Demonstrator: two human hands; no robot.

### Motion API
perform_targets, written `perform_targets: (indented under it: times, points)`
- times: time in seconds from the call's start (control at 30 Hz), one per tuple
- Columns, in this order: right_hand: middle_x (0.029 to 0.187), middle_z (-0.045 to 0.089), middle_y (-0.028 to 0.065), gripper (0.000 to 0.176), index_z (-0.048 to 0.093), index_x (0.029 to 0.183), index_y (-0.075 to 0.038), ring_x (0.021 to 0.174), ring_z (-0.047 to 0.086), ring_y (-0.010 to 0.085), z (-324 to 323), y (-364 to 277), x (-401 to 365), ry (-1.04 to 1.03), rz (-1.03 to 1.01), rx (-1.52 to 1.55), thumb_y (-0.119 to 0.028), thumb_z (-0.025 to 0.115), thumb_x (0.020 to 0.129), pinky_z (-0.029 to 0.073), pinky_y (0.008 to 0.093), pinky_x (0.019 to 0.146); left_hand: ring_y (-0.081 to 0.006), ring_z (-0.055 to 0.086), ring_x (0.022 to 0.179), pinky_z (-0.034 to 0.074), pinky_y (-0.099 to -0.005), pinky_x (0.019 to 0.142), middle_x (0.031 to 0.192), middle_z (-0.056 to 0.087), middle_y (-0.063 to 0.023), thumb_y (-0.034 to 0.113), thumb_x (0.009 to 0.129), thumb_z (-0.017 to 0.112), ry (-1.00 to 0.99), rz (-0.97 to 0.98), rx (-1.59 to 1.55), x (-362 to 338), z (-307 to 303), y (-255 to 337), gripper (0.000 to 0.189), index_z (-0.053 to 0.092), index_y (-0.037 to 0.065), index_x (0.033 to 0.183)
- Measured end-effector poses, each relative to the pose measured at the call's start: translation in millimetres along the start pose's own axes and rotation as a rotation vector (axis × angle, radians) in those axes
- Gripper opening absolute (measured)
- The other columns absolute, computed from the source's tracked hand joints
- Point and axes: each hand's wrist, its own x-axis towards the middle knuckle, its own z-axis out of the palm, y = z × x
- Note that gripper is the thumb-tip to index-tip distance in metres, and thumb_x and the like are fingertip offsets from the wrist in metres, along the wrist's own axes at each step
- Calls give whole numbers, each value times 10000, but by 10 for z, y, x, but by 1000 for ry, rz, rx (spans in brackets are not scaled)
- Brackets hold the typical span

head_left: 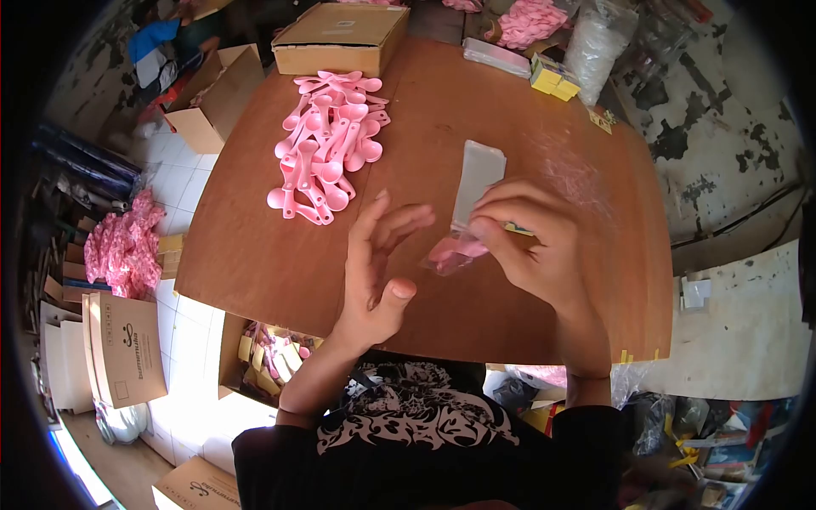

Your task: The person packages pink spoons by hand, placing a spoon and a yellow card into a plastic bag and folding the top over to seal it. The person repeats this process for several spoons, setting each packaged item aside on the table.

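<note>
My right hand (540,242) pinches a small clear plastic bag (452,257) with a pink spoon in it, held above the table. The hand hides part of the bag. To its left, my left hand (374,272) is raised with the fingers apart and nothing in them. A heap of pink spoons (327,144) lies on the table beyond my left hand. Just past the right hand is a flat stack of clear plastic bags (478,174), its near end partly covered by the fingers.
The brown wooden table (425,93) carries a cardboard box (340,42) at the back. Small yellow boxes (554,78) and a large clear plastic bag (599,51) stand at its far right. An open carton (268,353) sits below the front edge. A person (166,51) is at the far left.
</note>
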Motion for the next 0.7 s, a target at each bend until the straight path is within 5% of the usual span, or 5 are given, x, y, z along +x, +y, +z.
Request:
perform_targets:
  times: [0.1,0.2,0.4,0.53,0.7]
  points:
    - [857,693,91,41,710,856,5,746,669,185,0,-3,47,-89,-38,-92,-16,727,826,522,300,664,-337,494,1288,382,-475,1084,1422,438,-233,537,860,696,-24,-1,20,41,-109,-59,962,192,43,1514]
    - [844,694,87,39,715,855,6,728,661,163,12,-115,69,15,76,84,-30,717,841,507,281,652,-278,513,1285,410,-429,1086,1399,491,-159,138,708,884,-118,-83,310,96,-88,-67,915,360,22,1449]
    - [898,700,90,99,701,895,32,782,660,125,37,-51,37,0,315,278,-64,710,873,522,279,708,-205,597,1169,505,-347,978,1276,592,-131,12,773,808,-219,-309,190,81,-56,-75,618,520,-16,1319]
    - [997,688,80,274,636,1121,32,901,671,128,48,-1,-64,6,502,487,-124,712,909,542,272,817,-148,651,1025,552,-288,857,1138,655,-104,-20,800,780,-167,-467,138,35,-58,-17,568,529,-18,1309]
    - [1045,686,116,225,617,1111,71,937,677,140,244,227,-429,-104,620,581,-71,656,942,552,260,826,-123,668,923,556,-268,801,1007,696,-75,-10,836,755,-132,-547,126,-11,-88,-53,521,529,-14,1306]
